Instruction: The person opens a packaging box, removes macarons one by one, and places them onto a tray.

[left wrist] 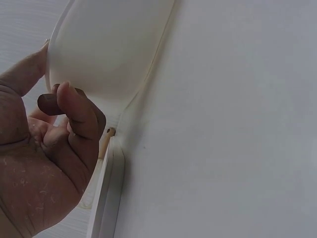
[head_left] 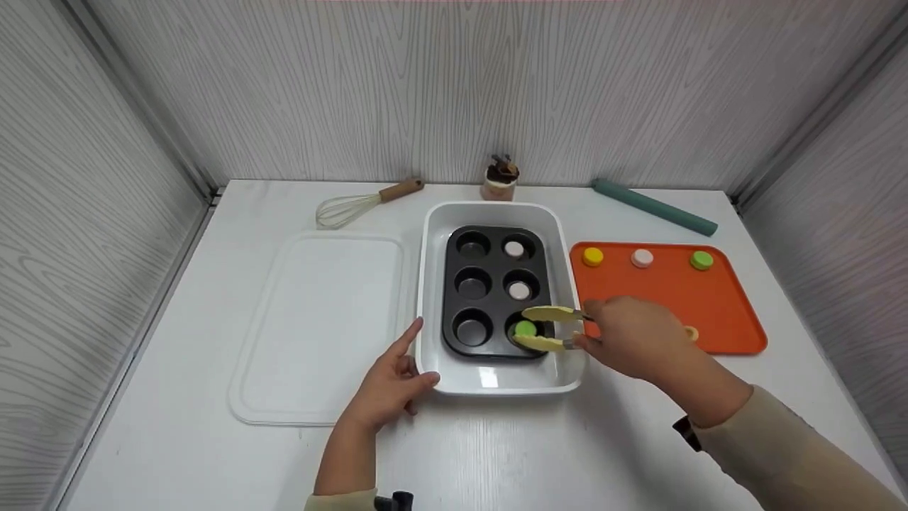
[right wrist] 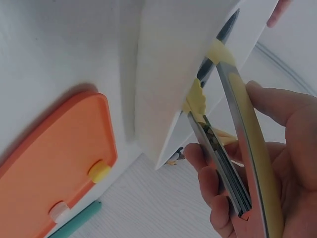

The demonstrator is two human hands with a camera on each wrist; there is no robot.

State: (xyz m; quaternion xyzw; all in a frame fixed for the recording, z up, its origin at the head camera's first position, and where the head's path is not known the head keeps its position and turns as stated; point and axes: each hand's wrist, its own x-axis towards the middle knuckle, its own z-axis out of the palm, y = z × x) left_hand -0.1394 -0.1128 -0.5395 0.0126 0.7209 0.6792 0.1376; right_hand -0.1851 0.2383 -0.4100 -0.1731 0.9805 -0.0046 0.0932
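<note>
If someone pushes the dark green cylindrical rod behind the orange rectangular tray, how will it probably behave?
The dark green cylindrical rod would probably roll, since its sides look round. It is likely stiff, as it lies straight. Rolled toward the orange rectangular tray, it might stop against the raised rim.

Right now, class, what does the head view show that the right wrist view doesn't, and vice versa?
Head only: the brown-handled wire whisk and round green disc on the orange rectangular tray.
Right wrist only: the palm side of the right hand.
Both: that tray, its round yellow disc, the teal cylindrical rod and yellow-tipped metal tongs.
</note>
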